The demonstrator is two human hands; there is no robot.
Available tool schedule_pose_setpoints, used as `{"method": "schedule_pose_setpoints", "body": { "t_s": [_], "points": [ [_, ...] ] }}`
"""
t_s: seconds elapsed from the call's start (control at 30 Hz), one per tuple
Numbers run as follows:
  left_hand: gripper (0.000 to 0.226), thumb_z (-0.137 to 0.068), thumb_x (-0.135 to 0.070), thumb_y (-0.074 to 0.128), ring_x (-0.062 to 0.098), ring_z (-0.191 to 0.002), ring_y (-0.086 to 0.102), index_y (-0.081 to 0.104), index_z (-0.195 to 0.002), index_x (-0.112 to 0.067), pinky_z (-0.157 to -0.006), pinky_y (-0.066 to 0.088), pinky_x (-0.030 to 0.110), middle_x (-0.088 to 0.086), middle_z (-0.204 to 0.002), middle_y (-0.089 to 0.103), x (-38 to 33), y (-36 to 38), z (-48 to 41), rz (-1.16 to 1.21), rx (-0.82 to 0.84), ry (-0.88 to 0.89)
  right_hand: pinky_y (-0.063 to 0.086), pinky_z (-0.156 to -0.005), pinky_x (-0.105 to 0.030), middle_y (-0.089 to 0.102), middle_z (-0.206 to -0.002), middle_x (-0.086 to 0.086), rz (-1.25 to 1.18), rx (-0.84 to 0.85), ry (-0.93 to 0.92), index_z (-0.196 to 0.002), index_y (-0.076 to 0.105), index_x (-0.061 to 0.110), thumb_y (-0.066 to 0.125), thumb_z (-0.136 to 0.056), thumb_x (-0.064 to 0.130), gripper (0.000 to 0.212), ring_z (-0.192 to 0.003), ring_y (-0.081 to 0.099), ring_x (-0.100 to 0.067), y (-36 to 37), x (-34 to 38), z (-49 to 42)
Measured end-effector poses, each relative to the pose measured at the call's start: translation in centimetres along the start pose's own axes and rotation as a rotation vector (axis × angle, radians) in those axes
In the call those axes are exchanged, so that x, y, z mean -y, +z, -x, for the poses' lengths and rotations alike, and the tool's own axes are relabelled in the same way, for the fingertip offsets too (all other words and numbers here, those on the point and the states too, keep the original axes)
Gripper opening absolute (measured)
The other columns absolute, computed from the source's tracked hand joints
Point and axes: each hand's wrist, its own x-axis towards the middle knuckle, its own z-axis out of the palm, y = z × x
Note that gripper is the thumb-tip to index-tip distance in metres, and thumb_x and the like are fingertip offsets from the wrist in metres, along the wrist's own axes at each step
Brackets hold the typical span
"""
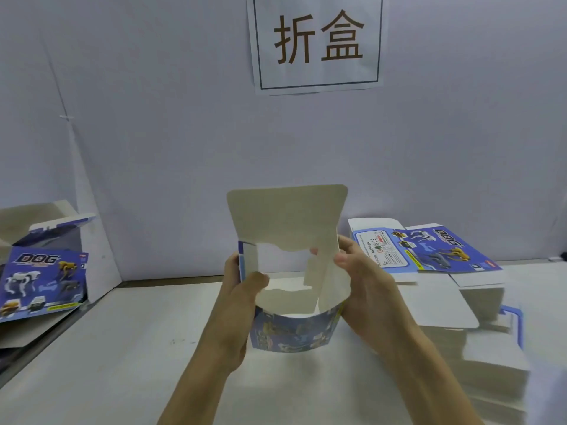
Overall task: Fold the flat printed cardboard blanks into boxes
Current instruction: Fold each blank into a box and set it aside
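- I hold the cardboard blank (288,213) up off the table (107,348), dead centre in front of me. Its plain grey inside faces me.
- Its round-cornered top flap stands up toward 12 o'clock. Below the flap a window cut-out opens through the panel, and the blue printed outside curves round at 6 o'clock.
- My left hand (242,289) grasps the blank's 9 o'clock edge, with the thumb laid on the grey inner face and the fingers behind.
- My right hand (359,277) grasps the 3 o'clock edge, pinching the side panel between the thumb in front and the fingers wrapped behind.
- At 3 o'clock a stack of flat blanks (445,246) lies on the table. The top one is printed side up and shows dogs and the word DOG.
- At 9 o'clock another DOG-printed piece (43,280) leans tilted at the table's edge; I cannot tell from here whether it is fully folded.
- At 12 o'clock a paper sign (319,41) with two large characters hangs on the wall.
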Motion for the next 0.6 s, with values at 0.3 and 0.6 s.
{"method": "schedule_pose_setpoints", "body": {
  "t_s": [0.3, 0.6],
  "points": [
    [0.034, -0.074, -0.024, 0.060, 0.024, -0.097, 0.063, 0.055, -0.105, -0.035, -0.061, 0.053, 0.023, 0.004, -0.108, 0.064, 1.2, 1.0, -0.1, -0.056, 0.029, -0.003, 0.041, -0.096, -0.046, 0.062, -0.131, -0.003, 0.050, -0.002, 0.017, -0.127, 0.062, 0.024, 0.060, -0.080, 0.037, 0.049, -0.120, 0.055, -0.026, -2.6, 0.9, 0.6],
    [0.030, -0.092, -0.009, 0.046, 0.012, -0.085, 0.061, 0.054, -0.104, -0.035, -0.058, 0.049, 0.015, -0.013, -0.083, 0.063, 0.7, 1.0, 0.0, -0.139, -0.001, 0.097, 0.055, -0.063, -0.025, 0.073, -0.085, 0.001, -0.109, 0.153, 0.083, -0.088, 0.078, 0.023, 0.063, -0.062, 0.031, 0.031, -0.077, 0.070, -0.013, -1.8, 0.6, 0.7]
  ]
}}
